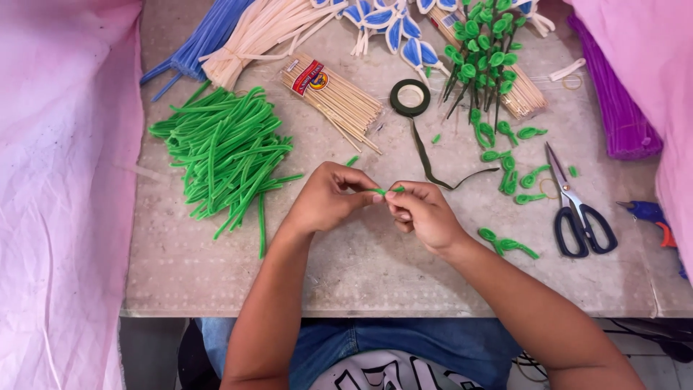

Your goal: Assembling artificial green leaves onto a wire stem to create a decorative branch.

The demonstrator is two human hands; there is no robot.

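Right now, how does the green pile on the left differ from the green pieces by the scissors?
The left green pile is long, mostly straight stems heaped together; the green pieces near the scissors are short, bent into loops and scattered apart. The pile is far larger. Both look like the same fuzzy green wire.

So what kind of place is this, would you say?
Probably a handicraft worktable for making artificial flowers: a heap of green pipe cleaners, a bundle of thin wooden sticks, a roll of dark floral tape and scissors.
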